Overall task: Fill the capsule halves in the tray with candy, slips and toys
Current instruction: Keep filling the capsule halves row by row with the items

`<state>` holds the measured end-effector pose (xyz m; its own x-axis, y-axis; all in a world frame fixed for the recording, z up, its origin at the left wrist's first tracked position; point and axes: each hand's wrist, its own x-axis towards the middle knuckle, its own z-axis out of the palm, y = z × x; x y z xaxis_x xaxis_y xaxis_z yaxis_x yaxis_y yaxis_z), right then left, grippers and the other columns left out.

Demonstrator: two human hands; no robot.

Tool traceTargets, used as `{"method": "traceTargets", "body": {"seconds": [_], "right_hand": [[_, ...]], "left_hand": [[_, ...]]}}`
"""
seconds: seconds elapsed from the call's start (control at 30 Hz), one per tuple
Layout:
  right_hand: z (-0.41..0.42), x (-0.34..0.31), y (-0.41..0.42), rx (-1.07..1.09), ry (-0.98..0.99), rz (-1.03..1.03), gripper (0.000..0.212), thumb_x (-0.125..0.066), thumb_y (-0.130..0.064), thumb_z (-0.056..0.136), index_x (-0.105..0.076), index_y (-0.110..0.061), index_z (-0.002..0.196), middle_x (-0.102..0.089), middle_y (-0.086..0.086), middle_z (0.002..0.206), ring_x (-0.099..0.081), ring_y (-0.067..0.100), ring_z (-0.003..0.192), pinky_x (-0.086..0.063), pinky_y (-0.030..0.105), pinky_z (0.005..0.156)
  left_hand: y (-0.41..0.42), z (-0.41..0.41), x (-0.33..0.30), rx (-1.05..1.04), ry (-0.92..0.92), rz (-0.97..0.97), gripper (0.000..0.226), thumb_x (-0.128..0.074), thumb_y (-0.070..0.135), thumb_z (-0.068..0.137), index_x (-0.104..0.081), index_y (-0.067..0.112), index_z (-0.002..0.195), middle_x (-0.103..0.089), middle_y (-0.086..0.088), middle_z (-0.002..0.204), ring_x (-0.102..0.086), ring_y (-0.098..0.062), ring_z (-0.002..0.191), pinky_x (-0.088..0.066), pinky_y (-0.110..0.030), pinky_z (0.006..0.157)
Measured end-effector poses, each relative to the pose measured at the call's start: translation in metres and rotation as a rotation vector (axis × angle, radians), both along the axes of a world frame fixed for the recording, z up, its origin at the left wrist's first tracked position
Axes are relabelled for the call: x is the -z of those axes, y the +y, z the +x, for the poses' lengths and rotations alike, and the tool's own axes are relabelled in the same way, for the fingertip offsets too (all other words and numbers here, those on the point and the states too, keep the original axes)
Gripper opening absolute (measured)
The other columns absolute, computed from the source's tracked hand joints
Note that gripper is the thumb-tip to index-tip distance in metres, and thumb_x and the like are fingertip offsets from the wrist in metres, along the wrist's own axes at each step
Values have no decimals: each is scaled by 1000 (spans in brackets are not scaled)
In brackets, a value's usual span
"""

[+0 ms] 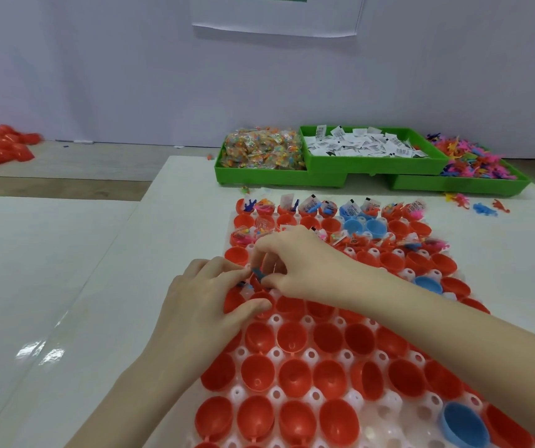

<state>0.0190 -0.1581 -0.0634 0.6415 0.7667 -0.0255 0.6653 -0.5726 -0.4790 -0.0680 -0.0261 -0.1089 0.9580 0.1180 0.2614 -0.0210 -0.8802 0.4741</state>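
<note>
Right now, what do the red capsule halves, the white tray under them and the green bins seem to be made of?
Red cup-shaped capsule halves: probably thin moulded plastic, smooth and slightly glossy, with soft highlights inside the cups. White holed tray: likely thin formed plastic, somewhat translucent and shiny at the raised holes. Green rectangular bins: seemingly rigid moulded plastic, opaque, with a satin finish and straight walls.

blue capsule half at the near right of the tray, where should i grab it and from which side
Pinch the rim of the blue plastic capsule half, coming straight down from above. It sits mouth-up in a socket of the white tray, so only the rim stands proud; red halves crowd its sides.
</note>
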Motion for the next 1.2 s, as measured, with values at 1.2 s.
{"method": "traceTargets", "body": {"seconds": [1.2], "right_hand": [[6,-6,4,16,-129,-12,19,-61,-2,78,-75,-9,88,-67,-1,75,-61,12,70,-56,28,69]], "left_hand": [[0,-3,-7,17,81,95,56,-47,63,77,-55,36,126,-51,18,120,-39,-5,115,-31,-26,95]]}}
